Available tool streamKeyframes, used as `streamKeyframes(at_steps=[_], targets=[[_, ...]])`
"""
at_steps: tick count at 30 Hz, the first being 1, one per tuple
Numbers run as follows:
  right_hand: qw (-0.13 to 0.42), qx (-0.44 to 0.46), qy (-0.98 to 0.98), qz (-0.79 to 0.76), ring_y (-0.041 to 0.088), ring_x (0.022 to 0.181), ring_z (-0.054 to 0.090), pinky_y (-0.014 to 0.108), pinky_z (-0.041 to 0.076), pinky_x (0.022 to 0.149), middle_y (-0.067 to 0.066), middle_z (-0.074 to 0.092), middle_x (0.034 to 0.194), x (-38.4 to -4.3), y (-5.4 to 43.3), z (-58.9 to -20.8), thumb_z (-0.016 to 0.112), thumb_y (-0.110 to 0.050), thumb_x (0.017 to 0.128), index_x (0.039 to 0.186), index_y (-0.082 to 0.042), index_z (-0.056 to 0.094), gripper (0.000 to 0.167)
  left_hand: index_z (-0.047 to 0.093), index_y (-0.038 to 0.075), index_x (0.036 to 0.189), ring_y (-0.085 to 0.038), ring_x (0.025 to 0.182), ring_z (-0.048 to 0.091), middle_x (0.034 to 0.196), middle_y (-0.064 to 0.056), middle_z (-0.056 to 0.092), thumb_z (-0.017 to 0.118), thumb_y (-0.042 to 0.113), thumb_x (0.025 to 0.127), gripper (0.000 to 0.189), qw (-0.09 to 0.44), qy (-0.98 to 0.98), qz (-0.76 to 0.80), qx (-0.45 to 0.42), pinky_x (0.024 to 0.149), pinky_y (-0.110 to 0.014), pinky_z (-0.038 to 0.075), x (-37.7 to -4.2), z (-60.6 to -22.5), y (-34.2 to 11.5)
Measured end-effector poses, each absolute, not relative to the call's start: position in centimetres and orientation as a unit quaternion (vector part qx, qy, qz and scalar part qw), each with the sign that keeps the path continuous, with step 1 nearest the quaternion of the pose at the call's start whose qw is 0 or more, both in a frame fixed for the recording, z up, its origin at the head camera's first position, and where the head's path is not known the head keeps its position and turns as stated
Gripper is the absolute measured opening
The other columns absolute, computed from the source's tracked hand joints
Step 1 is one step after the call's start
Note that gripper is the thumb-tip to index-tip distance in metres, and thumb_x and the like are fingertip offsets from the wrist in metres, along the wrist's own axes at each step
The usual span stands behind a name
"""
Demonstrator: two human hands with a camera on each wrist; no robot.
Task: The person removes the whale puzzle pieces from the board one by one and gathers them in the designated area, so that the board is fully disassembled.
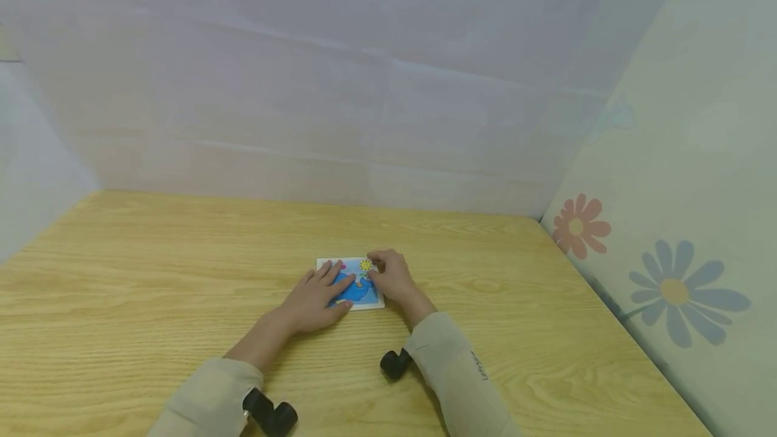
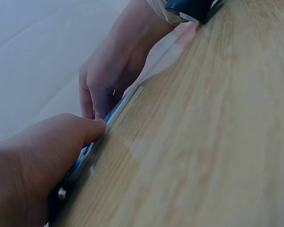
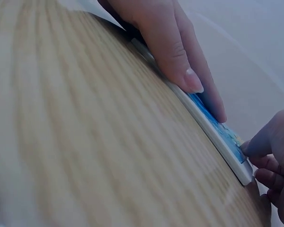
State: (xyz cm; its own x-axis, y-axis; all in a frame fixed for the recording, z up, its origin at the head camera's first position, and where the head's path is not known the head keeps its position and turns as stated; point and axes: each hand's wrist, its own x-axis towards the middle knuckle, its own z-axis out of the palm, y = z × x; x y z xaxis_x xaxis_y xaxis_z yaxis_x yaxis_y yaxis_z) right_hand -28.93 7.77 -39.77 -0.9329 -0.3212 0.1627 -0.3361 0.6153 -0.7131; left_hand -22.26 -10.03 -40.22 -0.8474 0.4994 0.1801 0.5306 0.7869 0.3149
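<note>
A thin rectangular picture board [image 1: 364, 294] lies flat on the wooden table, with a white border and a blue picture that includes a yellow sun. My left hand [image 1: 314, 301] rests on its left part with fingers spread, hiding some of the picture. At the right side, my right hand [image 1: 394, 278] has its fingers curled by the edge. The right wrist view shows the right thumb [image 3: 258, 144] on the board's top, while the other fingers bend beside its white edge [image 3: 213, 135], so the hand pinches that end.
Wood-grain tabletop [image 1: 182, 255] surrounds the board. A pale sheet-covered wall [image 1: 303, 100] stands behind, and a panel [image 1: 698, 154] printed with large flowers rises on the right. Black wrist cameras [image 1: 396, 363] are worn at both sleeves.
</note>
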Motion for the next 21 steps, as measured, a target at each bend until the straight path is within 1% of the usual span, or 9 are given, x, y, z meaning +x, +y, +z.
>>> streamKeyframes(at_steps=[3, 8, 15, 21], targets=[[0.003, 0.201, -0.898, 0.391, 0.025, 0.095, 0.048, 0.036, 0.039, 0.082, 0.011, 0.052, 0.102, -29.1, 8.1, -39.8, 0.056, -0.003, 0.081, 0.109, 0.001, 0.056, 0.029, 0.037, 0.008, 0.132, -0.036, 0.125, 0.012, 0.137, -0.02, 0.021, 0.04, 0.036, 0.089, 0.051, 0.044, -0.944, -0.176, -0.274, 0.095, -0.053, 0.013, -22.3, -40.2, -9.9], [-0.005, 0.215, -0.899, 0.383, 0.023, 0.093, 0.048, 0.035, 0.04, 0.08, 0.009, 0.052, 0.1, -29.5, 8.5, -40.0, 0.057, -0.003, 0.081, 0.107, -0.001, 0.056, 0.027, 0.038, 0.008, 0.131, -0.037, 0.125, 0.013, 0.137, -0.021, 0.021, 0.042, 0.035, 0.089, 0.05, 0.043, -0.943, -0.182, -0.277, 0.095, -0.054, 0.013, -22.1, -40.1, -9.8], [-0.012, 0.205, -0.898, 0.389, 0.018, 0.084, 0.048, 0.032, 0.041, 0.075, 0.004, 0.053, 0.091, -29.5, 8.7, -39.8, 0.057, -0.003, 0.08, 0.108, -0.004, 0.055, 0.027, 0.039, 0.009, 0.131, -0.037, 0.125, 0.013, 0.137, -0.02, 0.022, 0.042, 0.036, 0.089, 0.05, 0.051, -0.942, -0.182, -0.276, 0.095, -0.054, 0.014, -22.5, -40.4, -9.7], [-0.016, 0.191, -0.903, 0.386, 0.016, 0.083, 0.048, 0.03, 0.041, 0.073, 0.003, 0.054, 0.091, -29.6, 8.9, -39.8, 0.057, -0.006, 0.082, 0.109, -0.004, 0.056, 0.028, 0.039, 0.007, 0.13, -0.037, 0.125, 0.013, 0.137, -0.021, 0.022, 0.043, 0.036, 0.088, 0.051, 0.043, -0.943, -0.182, -0.276, 0.095, -0.054, 0.014, -22.3, -40.1, -9.5]])
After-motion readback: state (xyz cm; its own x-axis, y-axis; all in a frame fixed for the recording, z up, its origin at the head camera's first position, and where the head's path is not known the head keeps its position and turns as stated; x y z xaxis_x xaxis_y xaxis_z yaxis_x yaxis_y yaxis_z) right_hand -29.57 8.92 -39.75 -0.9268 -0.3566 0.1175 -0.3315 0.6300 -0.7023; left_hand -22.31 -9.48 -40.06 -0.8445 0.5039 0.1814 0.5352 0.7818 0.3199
